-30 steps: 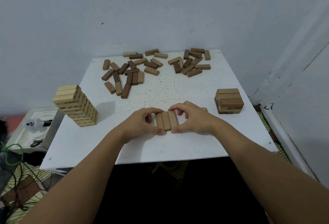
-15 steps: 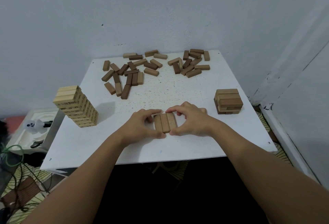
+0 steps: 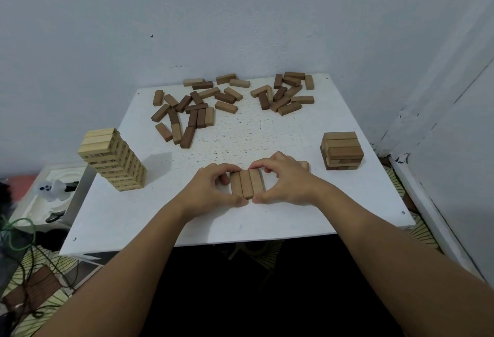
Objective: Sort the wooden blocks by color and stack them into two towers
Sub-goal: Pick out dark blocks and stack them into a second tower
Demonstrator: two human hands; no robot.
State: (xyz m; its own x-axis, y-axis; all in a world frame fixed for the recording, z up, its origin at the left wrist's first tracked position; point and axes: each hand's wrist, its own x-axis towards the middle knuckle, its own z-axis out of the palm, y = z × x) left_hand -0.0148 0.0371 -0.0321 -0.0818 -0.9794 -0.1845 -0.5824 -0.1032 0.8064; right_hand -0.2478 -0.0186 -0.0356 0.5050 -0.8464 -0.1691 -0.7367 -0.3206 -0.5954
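The bench (image 3: 267,219) is white, flecked with small dark specks toward its middle. The tall tower (image 3: 113,160) is pale yellowish wood with dark printed marks along its block sides, while the short stack (image 3: 342,150) mixes mid-brown and darker brown layers. The three blocks (image 3: 247,183) side by side are light brown, and the loose blocks (image 3: 230,101) range from tan to dark brown against a pale grey-blue wall (image 3: 240,15).

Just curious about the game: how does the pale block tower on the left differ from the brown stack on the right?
The pale wooden block tower is taller and light yellowish, with dark markings on its sides; the short brown wooden block stack is far lower, darker and looks unmarked. Both stand on the white table in crosswise layers.
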